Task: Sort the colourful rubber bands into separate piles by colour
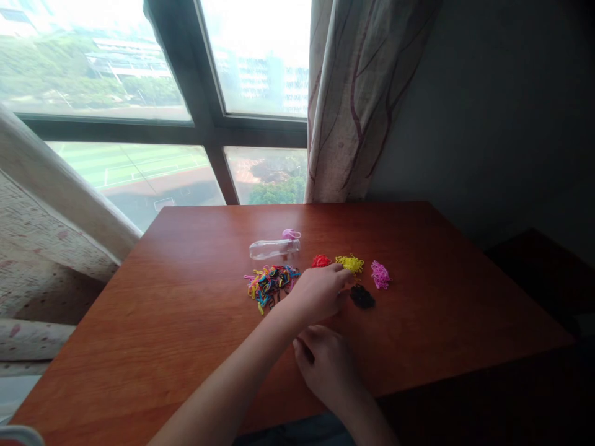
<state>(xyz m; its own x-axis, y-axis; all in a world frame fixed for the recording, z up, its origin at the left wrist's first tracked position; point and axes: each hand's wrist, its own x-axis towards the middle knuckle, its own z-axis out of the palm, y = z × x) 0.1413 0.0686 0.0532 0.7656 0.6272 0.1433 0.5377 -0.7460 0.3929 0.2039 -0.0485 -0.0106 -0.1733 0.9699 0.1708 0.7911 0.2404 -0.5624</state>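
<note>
My left hand [325, 288] reaches across to the right over the table, its fingers bent together at the front edge of the yellow rubber band pile [349, 264]. Whatever its fingertips hold is hidden or too small to name. Just beyond its knuckles lies a red rubber band pile [321, 261], and a black rubber band pile [362, 297] is close to its fingers on the right. Below my left wrist, my right hand [325, 359] rests low over the table with curled fingers, their contents hidden. A mixed-colour rubber band heap [269, 285] spreads left of my left hand.
Behind the heap, a clear plastic bottle [272, 249] lies on its side by a pink cap [290, 234]. A pink rubber band pile [381, 274] is farthest right. The brown wooden table [162, 322] meets a window and curtains [353, 111] at the back.
</note>
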